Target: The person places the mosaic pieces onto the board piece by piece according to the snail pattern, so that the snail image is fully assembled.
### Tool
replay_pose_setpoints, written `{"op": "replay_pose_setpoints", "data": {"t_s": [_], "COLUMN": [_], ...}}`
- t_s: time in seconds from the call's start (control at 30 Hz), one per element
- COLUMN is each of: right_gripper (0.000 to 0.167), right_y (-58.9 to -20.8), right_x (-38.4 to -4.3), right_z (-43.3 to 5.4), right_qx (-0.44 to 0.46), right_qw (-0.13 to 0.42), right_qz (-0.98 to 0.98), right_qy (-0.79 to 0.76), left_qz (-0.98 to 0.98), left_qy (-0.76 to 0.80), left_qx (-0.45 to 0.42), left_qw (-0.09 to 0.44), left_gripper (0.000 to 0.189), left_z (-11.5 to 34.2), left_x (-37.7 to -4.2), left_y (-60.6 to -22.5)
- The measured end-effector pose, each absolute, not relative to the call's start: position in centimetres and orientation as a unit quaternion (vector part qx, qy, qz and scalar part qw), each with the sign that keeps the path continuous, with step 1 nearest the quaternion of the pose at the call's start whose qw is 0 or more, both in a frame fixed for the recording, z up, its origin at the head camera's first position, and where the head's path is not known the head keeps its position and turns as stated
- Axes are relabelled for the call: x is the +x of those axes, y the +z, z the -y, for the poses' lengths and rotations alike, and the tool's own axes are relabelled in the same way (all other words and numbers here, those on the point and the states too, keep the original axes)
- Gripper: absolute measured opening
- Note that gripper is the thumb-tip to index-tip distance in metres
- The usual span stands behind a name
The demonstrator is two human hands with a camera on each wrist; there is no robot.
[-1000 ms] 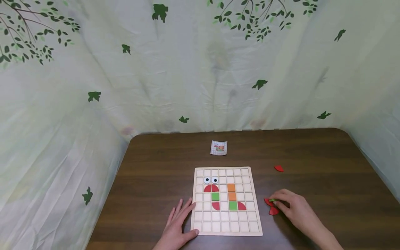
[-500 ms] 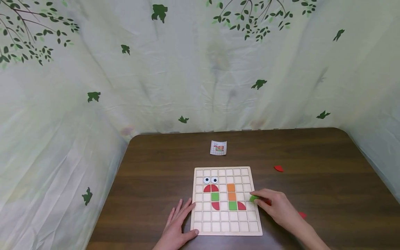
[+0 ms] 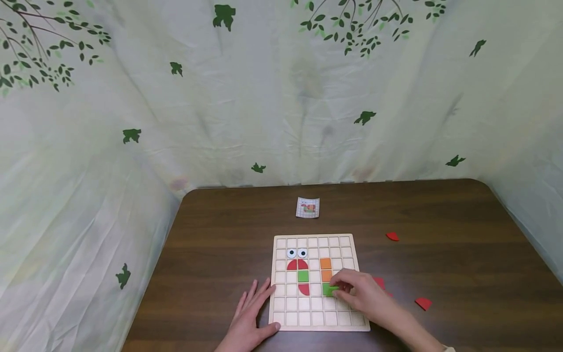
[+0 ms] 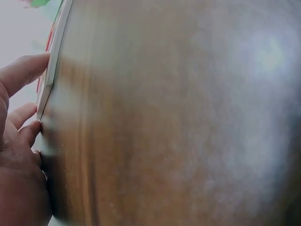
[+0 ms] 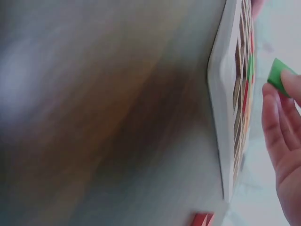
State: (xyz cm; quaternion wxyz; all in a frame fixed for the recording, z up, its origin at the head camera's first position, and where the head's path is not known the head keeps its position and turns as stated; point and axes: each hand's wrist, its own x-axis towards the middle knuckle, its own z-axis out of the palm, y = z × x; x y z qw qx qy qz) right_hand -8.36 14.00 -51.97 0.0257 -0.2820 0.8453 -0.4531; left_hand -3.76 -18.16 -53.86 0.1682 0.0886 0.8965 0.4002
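My right hand (image 3: 367, 296) pinches a green square tile (image 5: 276, 77) between thumb and fingers, low over the right half of a pale wooden grid board (image 3: 316, 319). The held tile overlaps another green square (image 3: 326, 289) set in the grid. My left hand (image 3: 250, 320) rests with spread fingers at the board's left edge, fingertips and thumb touching the rim. Set in the board are two eye discs (image 3: 292, 253), red quarter-circles (image 3: 303, 289), a green square (image 3: 303, 276) and two orange squares (image 3: 325, 263). My right fingers hide the cells right of the lower green square.
Loose red quarter pieces lie right of the board: one near my right wrist (image 3: 423, 304), others partly behind the hand (image 3: 379, 282), and one farther back (image 3: 392, 236). A small picture card (image 3: 308, 208) lies beyond the board. A leaf-printed curtain (image 3: 281, 98) closes off the table's far edge.
My right hand has carried the green tile left from beside the red pieces, across the board's right edge, to the lower green square. My left hand has stayed in place.
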Motion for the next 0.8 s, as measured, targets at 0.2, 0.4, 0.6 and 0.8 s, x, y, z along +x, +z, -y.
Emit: {"op": "replay_pose_setpoints", "data": {"t_s": [0.2, 0.4, 0.6, 0.8], "right_gripper": [0.019, 0.015, 0.012, 0.009], "right_y": [-51.4, -51.1, -51.3, -51.4], "right_x": [-9.0, -9.5, -9.9, -10.0], "right_z": [-12.3, -10.8, -9.8, -9.2], "right_qx": [-0.262, -0.239, -0.244, -0.242], "right_qw": [0.026, 0.036, 0.044, 0.040], "right_qz": [-0.861, -0.888, -0.904, -0.910], "right_qy": [-0.434, -0.391, -0.348, -0.336], "left_qz": [-0.897, -0.897, -0.899, -0.899], "left_qy": [0.400, 0.400, 0.396, 0.398], "left_qx": [0.088, 0.088, 0.087, 0.089], "left_qw": [0.167, 0.166, 0.165, 0.160], "left_gripper": [0.079, 0.079, 0.079, 0.079], "left_z": [18.2, 18.2, 18.2, 18.1], "left_x": [-3.7, -3.8, -3.8, -3.6], "left_y": [-53.8, -53.9, -54.0, -53.7]}}
